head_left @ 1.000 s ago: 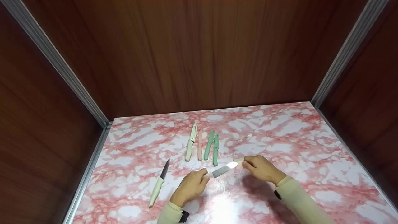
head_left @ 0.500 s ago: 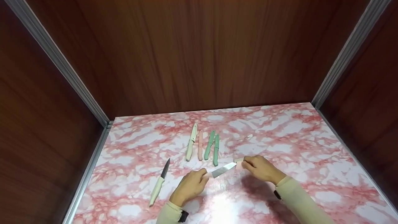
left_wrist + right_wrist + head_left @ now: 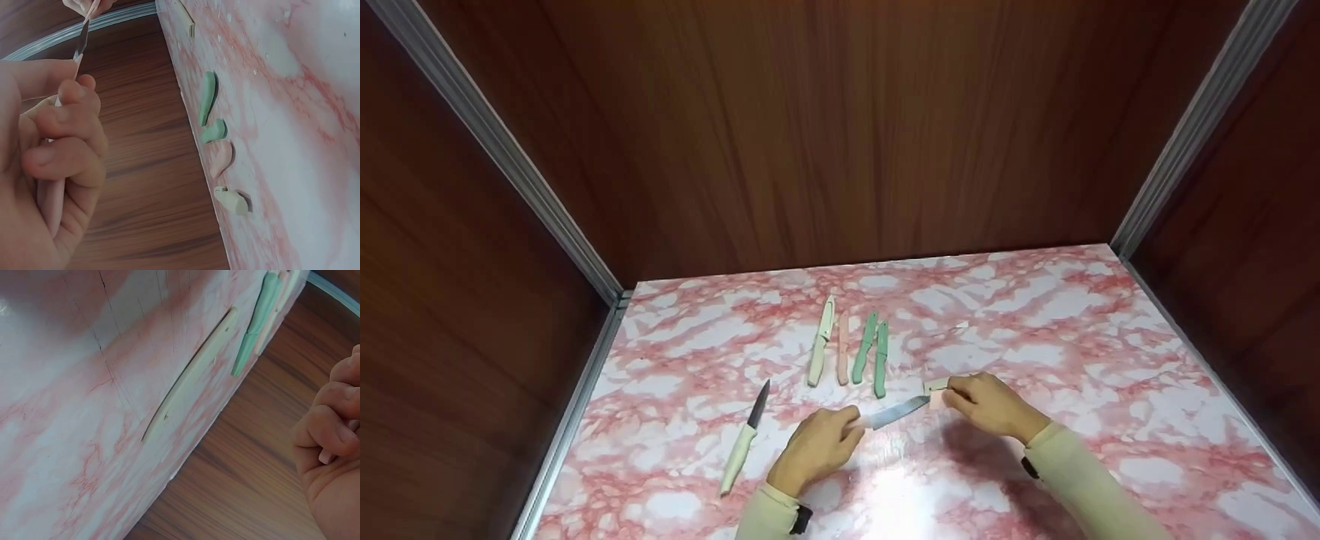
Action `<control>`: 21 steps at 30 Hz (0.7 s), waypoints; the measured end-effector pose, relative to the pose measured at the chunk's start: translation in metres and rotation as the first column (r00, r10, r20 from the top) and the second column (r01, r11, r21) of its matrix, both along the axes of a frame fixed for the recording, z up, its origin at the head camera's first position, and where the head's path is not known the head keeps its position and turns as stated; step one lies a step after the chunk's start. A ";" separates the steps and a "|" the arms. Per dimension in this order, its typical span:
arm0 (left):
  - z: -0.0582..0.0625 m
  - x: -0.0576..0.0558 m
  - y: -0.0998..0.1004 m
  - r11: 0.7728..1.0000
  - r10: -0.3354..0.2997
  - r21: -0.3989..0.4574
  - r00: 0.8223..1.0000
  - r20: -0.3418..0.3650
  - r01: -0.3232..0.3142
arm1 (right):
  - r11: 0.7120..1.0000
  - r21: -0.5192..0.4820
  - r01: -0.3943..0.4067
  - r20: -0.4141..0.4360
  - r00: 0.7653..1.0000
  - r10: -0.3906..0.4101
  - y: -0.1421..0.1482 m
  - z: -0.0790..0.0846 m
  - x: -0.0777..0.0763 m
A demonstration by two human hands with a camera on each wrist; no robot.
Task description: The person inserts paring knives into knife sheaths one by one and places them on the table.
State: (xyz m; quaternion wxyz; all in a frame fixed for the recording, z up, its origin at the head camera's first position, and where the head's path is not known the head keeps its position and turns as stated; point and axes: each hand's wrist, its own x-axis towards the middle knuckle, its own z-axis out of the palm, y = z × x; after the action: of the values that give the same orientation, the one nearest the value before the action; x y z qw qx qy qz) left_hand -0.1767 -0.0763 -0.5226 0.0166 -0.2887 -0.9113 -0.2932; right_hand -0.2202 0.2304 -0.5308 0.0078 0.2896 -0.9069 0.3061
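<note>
Left grip [image 3: 816, 444] is holding pink knife [image 3: 895, 413], right grip [image 3: 991, 405] is clutching pink sheath [image 3: 937, 402]; any misangling is risking blade tip [image 3: 924, 400] skidding off sheath, nicking right grip.

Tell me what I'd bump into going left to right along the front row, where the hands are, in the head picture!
Cream-handled knife, left hand, pink-handled knife, pink piece, right hand.

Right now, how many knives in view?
6: held knife in the left hand; dark-bladed knife left of it; beyond, in a row, cream knife, pink knife, green knife, second green knife.
</note>
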 end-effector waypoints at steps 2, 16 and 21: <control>0.000 -0.001 -0.001 1.000 -0.007 -0.005 1.000 -0.029 0.007 | 1.000 0.007 -0.002 -0.011 1.000 0.002 0.000 0.001 0.000; -0.003 0.000 -0.004 1.000 -0.026 -0.004 0.999 -0.020 0.026 | 1.000 -0.016 0.008 -0.027 1.000 -0.008 0.000 0.001 0.002; -0.001 -0.001 -0.002 1.000 -0.030 -0.004 0.999 -0.012 0.030 | 1.000 -0.015 0.013 -0.027 1.000 -0.014 0.001 0.003 0.002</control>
State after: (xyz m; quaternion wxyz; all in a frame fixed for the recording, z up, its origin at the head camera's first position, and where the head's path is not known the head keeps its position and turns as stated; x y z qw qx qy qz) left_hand -0.1777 -0.0787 -0.5235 0.0172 -0.3041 -0.9072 -0.2900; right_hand -0.2187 0.2312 -0.5281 0.0242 0.2876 -0.9062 0.3089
